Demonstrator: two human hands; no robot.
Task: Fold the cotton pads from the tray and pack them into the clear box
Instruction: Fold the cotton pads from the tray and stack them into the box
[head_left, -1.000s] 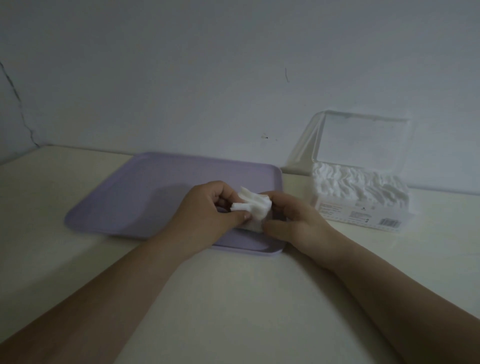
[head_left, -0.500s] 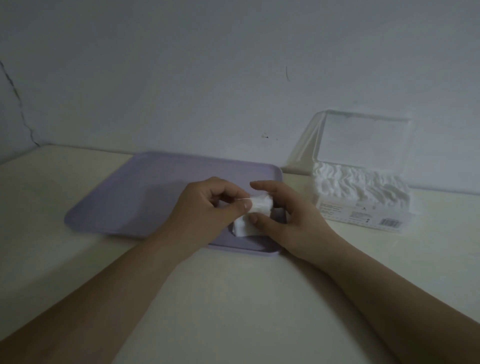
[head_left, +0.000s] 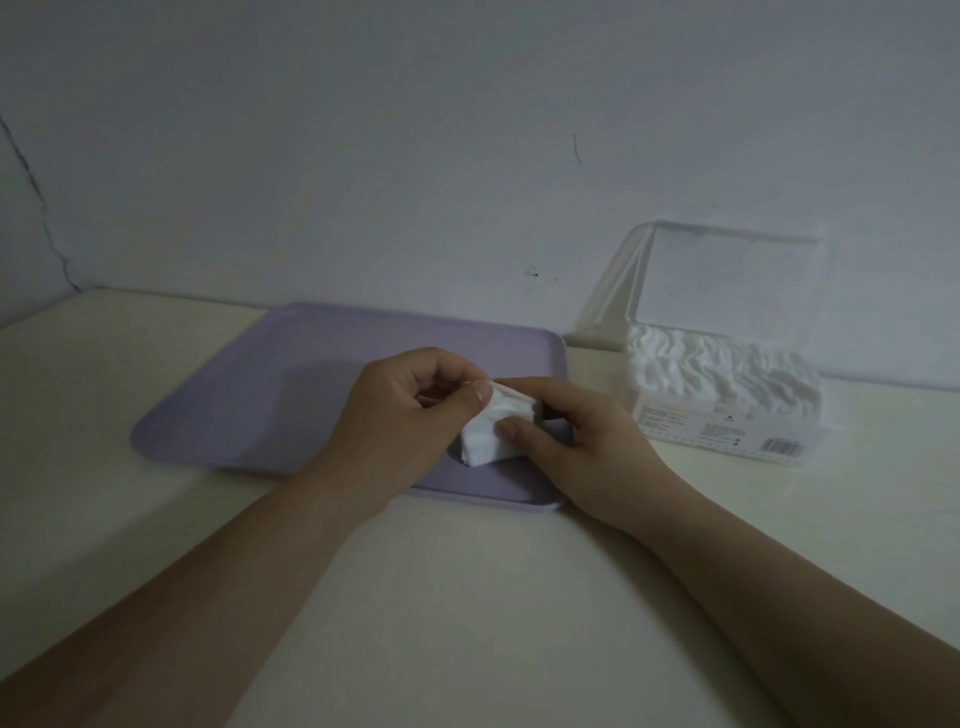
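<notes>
The white cotton pad (head_left: 493, 434) sat partly folded over the near right corner of the lilac tray (head_left: 249, 395). I saw the left hand (head_left: 410, 410) pinching its top edge between thumb and curled fingers, and the right hand (head_left: 587, 441) gripping its right side, thumb on its face. To the right on the table (head_left: 467, 597) stood the clear box (head_left: 727, 421), lid raised, filled with packed pads (head_left: 717, 369).

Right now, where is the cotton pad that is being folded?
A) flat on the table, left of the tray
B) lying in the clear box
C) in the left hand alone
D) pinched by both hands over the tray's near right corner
D: the left hand and the right hand both pinch the cotton pad over the near right corner of the purple tray.
</notes>
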